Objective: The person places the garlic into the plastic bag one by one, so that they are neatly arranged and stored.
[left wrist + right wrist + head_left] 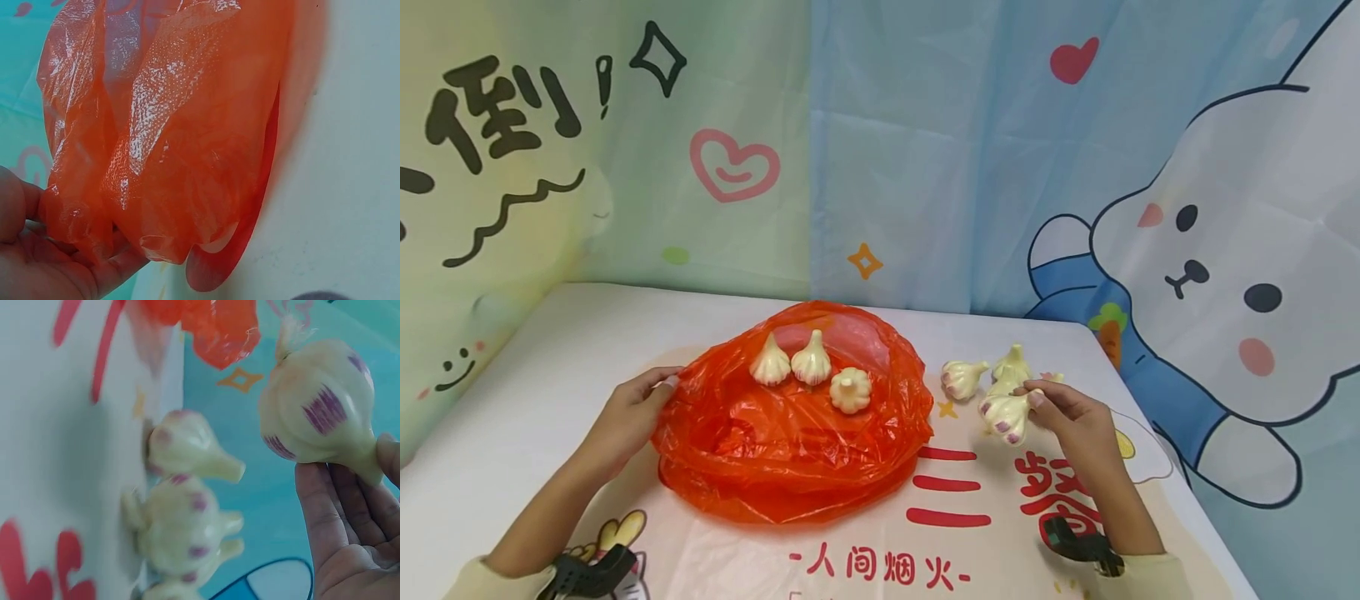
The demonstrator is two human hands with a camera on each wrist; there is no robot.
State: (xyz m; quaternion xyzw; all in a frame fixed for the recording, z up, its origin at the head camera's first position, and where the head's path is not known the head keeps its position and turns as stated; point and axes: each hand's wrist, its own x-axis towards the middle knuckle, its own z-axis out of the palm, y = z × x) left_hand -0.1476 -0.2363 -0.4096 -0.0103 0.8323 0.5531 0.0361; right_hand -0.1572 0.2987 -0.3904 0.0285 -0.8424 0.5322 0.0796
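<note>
A red plastic bag point(790, 471) lies spread with its mouth open toward me, and three garlic bulbs point(812, 360) show inside it. My left hand point(634, 410) pinches the bag's left edge between thumb and fingers; the left wrist view shows the thin plastic point(181, 156) draped over those fingers point(119, 265). To the right of the bag, my right hand point(1078, 423) holds a garlic bulb point(1004, 418) by its stem, raised above the table. That bulb point(322, 403), cream with purple patches, appears large in the right wrist view, root end away from the palm.
More garlic bulbs point(962, 379) sit on the table right of the bag, partly behind the held one. The white table cover point(910, 567) carries red printed characters. A patterned curtain point(910, 150) hangs along the table's back edge.
</note>
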